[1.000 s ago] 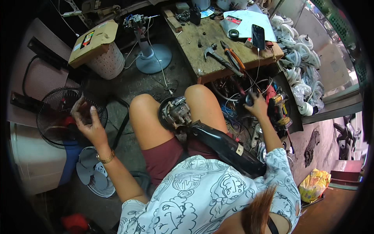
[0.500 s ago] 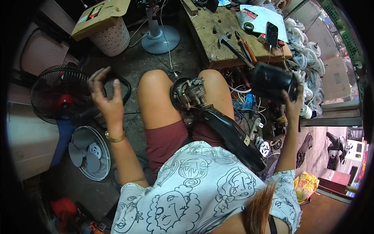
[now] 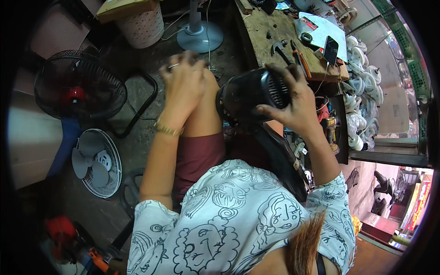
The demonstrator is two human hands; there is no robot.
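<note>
My right hand (image 3: 284, 98) grips a black plastic housing (image 3: 240, 96) with a slotted end, holding it over my lap where it largely hides the metal motor assembly. A long black fan neck (image 3: 282, 156) lies diagonally across my lap beneath it. My left hand (image 3: 183, 78), a little blurred, is raised in front of my left knee (image 3: 211, 114), left of the housing, its fingers bent but apart and nothing visible in them.
Ahead right, a wooden bench (image 3: 261, 32) bears a hammer (image 3: 282, 52), pliers (image 3: 300, 59) and a phone (image 3: 330, 49). White parts (image 3: 360, 91) pile at its side. At left lie fan cages (image 3: 55, 82); a round pedestal base (image 3: 199, 39) stands ahead.
My right hand has brought the black housing up and leftward over the motor on my lap. My left hand has moved right and forward toward it. The view has shifted slightly.
</note>
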